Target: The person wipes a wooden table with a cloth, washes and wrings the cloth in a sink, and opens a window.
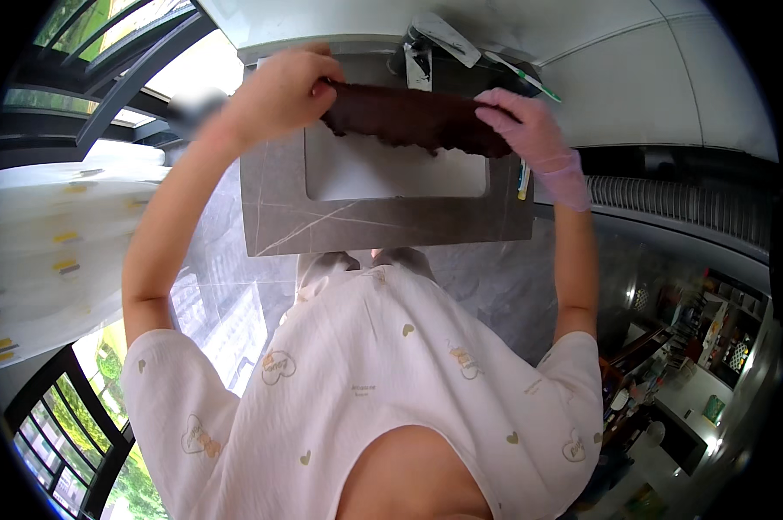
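Note:
A dark reddish-brown cloth with a ragged lower edge stretches between my two hands, above the white sink basin. My bare left hand pinches its left end. At the other end, my right hand, in a thin pinkish glove, grips the cloth between thumb and fingers. The cloth hides the basin's back part. Around the basin runs a grey stone-look countertop with pale veins.
Behind the cloth stands a metal faucet with a broad lever. A green-and-white brush lies at the back right. A small tube-like item rests by the right edge. A patterned curtain hangs at left, near a window.

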`<action>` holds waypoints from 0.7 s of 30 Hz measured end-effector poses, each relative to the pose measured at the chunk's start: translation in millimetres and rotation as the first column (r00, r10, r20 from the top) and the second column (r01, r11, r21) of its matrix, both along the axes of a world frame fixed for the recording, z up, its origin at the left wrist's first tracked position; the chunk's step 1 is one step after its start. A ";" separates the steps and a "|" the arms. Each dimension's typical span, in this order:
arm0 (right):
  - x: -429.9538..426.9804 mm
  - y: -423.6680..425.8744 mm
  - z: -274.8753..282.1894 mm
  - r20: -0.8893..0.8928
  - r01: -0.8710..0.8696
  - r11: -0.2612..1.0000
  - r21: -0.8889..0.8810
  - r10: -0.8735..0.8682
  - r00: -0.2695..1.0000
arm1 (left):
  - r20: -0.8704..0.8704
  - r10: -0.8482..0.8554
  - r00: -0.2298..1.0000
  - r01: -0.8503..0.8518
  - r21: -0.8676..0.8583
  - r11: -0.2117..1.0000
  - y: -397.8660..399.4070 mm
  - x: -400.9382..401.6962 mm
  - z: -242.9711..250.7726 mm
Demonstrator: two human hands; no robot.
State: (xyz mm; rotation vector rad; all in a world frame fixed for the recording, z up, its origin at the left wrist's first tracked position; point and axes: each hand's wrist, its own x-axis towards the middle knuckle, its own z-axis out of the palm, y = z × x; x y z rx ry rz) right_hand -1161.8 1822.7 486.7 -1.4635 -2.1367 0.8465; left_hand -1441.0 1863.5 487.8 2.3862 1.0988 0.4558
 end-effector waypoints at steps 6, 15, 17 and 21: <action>-5.0 -2.1 21.2 -0.036 0.017 0.996 0.092 -0.014 0.999 | 0.054 0.109 0.993 -0.108 -0.017 0.994 -2.6 3.2 18.3; -8.7 -4.2 -138.6 -0.118 -0.006 0.967 -0.253 -0.025 0.993 | -0.085 0.093 0.992 -0.121 -0.443 0.888 -14.8 13.4 -111.3; -15.3 -9.9 -173.5 -0.068 0.093 0.920 -0.381 -0.128 0.989 | -0.075 0.119 0.990 -0.140 -0.521 0.842 -20.4 23.4 -132.9; -34.0 -24.2 -222.4 -0.108 0.116 0.848 -0.517 -0.200 0.974 | -0.048 0.127 0.991 -0.129 -0.636 0.761 -28.3 49.9 -192.1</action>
